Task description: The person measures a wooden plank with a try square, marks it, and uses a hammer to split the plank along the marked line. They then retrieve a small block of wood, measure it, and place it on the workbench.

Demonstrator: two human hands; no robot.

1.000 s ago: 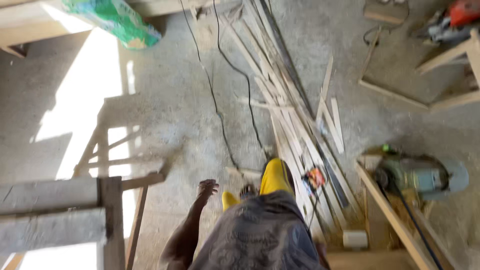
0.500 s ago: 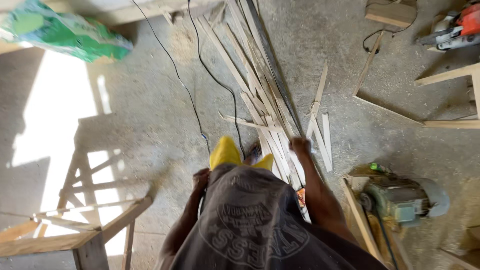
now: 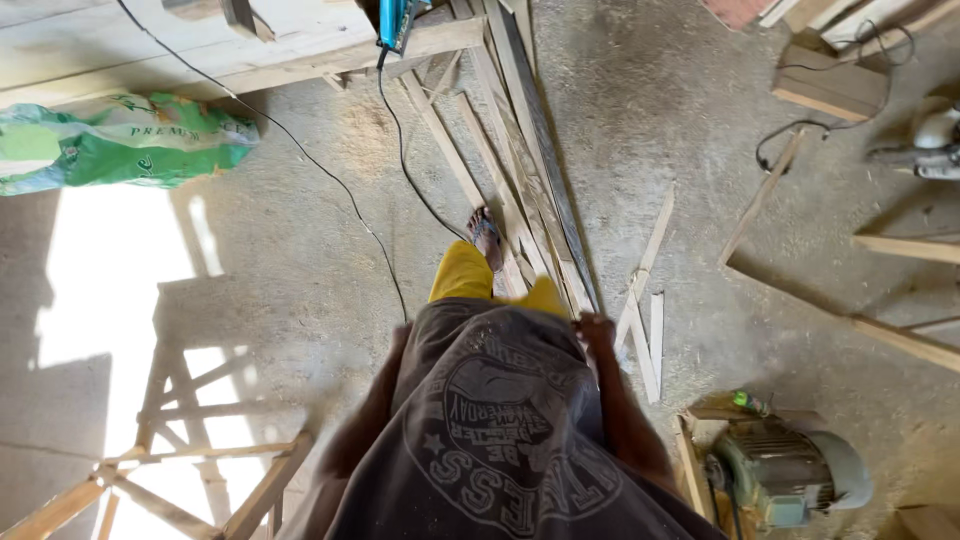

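Note:
I look straight down my grey printed shirt and yellow trousers while walking over a dusty concrete floor. My right hand [image 3: 597,330] hangs at my hip, fingers loosely curled and holding nothing, just above loose wooden slats [image 3: 645,330]. My left hand [image 3: 399,338] hangs blurred at my other side, mostly hidden by the shirt edge. My forward foot [image 3: 487,238] rests beside a long pile of wooden strips [image 3: 520,190]. Black cables [image 3: 345,200] trail across the floor to its left.
A green sack [image 3: 120,150] lies at the left under a wooden bench [image 3: 250,50] with a blue power tool [image 3: 398,20]. A wooden trestle [image 3: 200,460] stands lower left. A grey-green motor [image 3: 790,470] sits lower right, with timber offcuts [image 3: 900,335] and a corded tool [image 3: 935,145] at the right.
I have stepped forward along the pile of strips. The sack and bench have come closer, the motor has slid to the lower right, and both arms now hang at my sides.

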